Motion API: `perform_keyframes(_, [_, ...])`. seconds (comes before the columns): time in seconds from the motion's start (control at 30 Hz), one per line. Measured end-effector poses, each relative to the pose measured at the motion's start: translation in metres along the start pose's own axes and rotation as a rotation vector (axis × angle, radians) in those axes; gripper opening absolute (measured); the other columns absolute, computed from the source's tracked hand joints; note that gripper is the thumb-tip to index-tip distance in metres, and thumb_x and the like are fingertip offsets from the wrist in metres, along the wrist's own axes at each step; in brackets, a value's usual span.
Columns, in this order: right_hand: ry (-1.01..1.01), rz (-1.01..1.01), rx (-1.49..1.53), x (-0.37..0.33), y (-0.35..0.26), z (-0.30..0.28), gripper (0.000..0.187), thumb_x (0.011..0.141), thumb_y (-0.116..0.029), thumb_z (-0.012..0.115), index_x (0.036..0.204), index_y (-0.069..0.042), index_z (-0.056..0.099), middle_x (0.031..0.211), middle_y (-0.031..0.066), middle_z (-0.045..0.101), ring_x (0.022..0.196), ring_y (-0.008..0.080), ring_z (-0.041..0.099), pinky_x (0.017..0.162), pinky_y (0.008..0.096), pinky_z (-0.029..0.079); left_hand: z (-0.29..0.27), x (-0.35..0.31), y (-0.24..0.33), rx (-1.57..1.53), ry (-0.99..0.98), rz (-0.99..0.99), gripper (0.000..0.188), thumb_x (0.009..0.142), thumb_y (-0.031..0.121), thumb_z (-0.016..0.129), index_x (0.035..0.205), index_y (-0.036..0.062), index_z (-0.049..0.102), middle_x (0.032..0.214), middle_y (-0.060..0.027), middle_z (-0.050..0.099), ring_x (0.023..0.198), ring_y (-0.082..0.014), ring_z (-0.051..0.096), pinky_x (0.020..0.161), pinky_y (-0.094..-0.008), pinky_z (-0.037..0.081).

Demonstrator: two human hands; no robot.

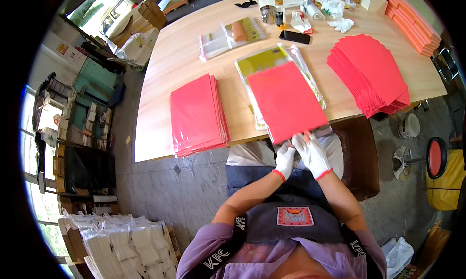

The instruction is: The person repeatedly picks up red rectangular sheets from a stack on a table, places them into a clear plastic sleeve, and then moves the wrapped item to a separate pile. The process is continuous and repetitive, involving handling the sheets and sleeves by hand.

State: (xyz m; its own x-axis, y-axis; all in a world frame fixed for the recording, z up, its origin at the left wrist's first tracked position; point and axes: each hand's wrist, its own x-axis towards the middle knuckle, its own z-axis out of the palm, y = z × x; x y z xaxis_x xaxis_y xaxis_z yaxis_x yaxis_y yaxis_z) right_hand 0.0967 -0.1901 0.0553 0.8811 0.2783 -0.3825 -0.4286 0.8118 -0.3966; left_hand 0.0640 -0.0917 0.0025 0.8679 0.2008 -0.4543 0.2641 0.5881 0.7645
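Note:
A red sheet (290,102) lies tilted over a pile of clear plastic bags (252,65) with an olive-yellow layer. Its near end reaches past the table edge, where clear film shows, so it looks bagged. At that near end both my hands wear white knit gloves with red cuffs. My left hand (285,161) is closed, its fingertips together at the edge. Beside it, my right hand (313,155) pinches the same edge, fingertips over the red surface. What lies under the fingers is partly hidden. Left of them sits a stack of glossy, bagged red sheets (198,115).
Fanned red sheets (369,75) cover the table's right side. Farther back are a flat clear pack (230,39), a black phone (294,37), a jar (280,14) and a loose white glove (342,25). A brown bin (357,157) stands by my right knee, with a stool (436,157) beyond.

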Motion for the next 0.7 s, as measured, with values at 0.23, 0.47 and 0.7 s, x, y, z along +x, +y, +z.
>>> perform_keyframes(0.23, [-0.157, 0.243, -0.693, -0.017, -0.003, 0.023, 0.02, 0.093, -0.019, 0.05, 0.104, -0.004, 0.058, 0.07, 0.0035, 0.06, 0.05, 0.0082, 0.053, 0.047, 0.0218, 0.045, -0.029, -0.017, 0.059, -0.106, -0.266, -0.217, 0.023, 0.091, 0.022, 0.053, 0.105, 0.0047, 0.052, 0.085, -0.0064, 0.059, 0.077, -0.0208, 0.061, 0.067, -0.0327, 0.052])
perform_keyframes(0.47, [-0.505, -0.57, -2.069, 0.007, 0.018, 0.057, 0.02, 0.084, -0.029, 0.054, 0.088, -0.009, 0.052, 0.076, 0.0083, 0.066, 0.066, 0.0269, 0.064, 0.055, 0.0369, 0.048, -0.071, -0.01, 0.087, 0.212, -0.028, 0.01, 0.023, 0.089, 0.023, 0.058, 0.098, 0.0023, 0.058, 0.089, -0.0047, 0.064, 0.075, -0.0141, 0.063, 0.062, -0.026, 0.053])
perform_keyframes(0.7, [-0.746, -0.65, -2.299, 0.02, 0.031, 0.062, 0.017, 0.08, -0.025, 0.056, 0.088, -0.011, 0.05, 0.061, 0.0083, 0.062, 0.056, 0.0264, 0.063, 0.049, 0.0382, 0.048, -0.086, 0.0, 0.086, 0.181, -0.013, 0.007, 0.018, 0.089, 0.019, 0.056, 0.089, 0.0013, 0.059, 0.08, -0.0077, 0.063, 0.066, -0.0176, 0.063, 0.059, -0.0291, 0.054])
